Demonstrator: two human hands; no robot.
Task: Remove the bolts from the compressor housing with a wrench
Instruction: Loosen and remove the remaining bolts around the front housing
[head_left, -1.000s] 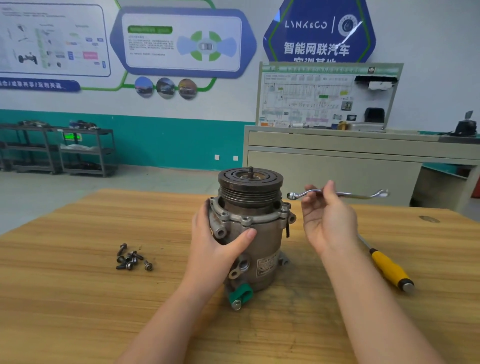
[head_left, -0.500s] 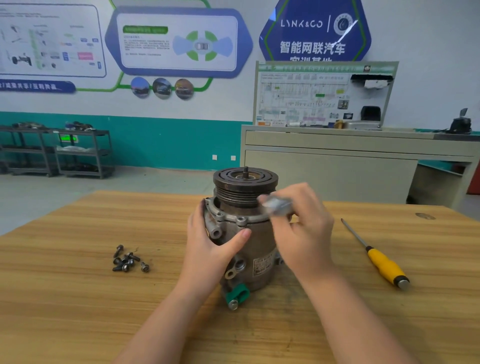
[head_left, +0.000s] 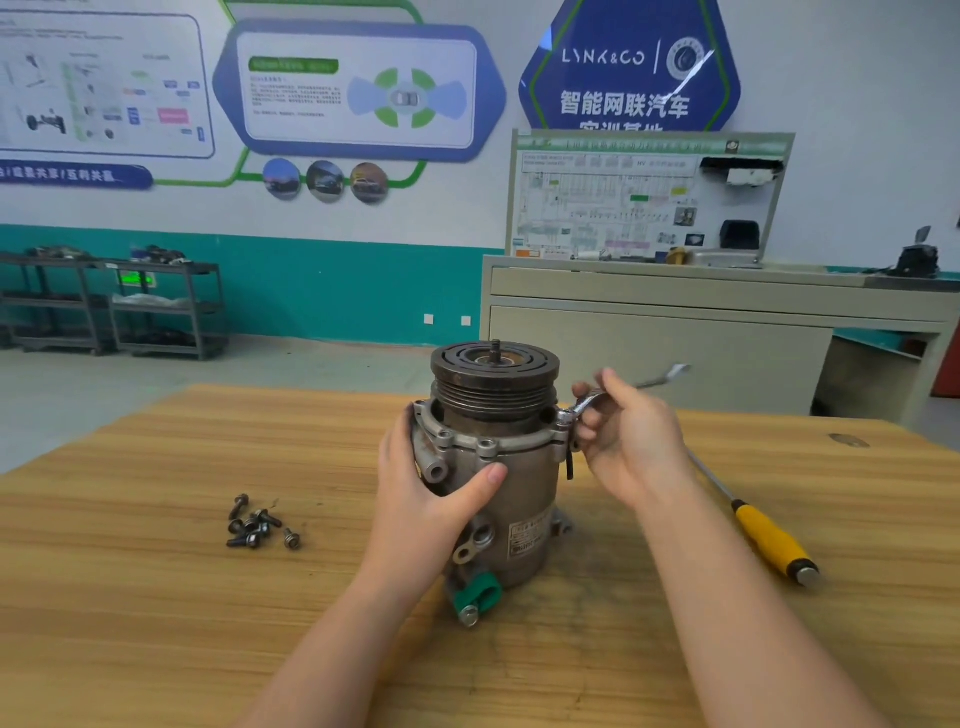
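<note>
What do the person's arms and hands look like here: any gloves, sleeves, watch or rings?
Both are bare. The left hand and the right hand wear no gloves, and no ring shows on the fingers in view. Both forearms are uncovered down to the bottom edge of the picture: no sleeve, watch, wristband or bracelet, and no markings show.

What we count on the table

We see one compressor (head_left: 496, 467), one wrench (head_left: 589, 402), one screwdriver (head_left: 769, 538), two hands and a small pile of loose bolts (head_left: 257, 527), roughly seven.
</note>
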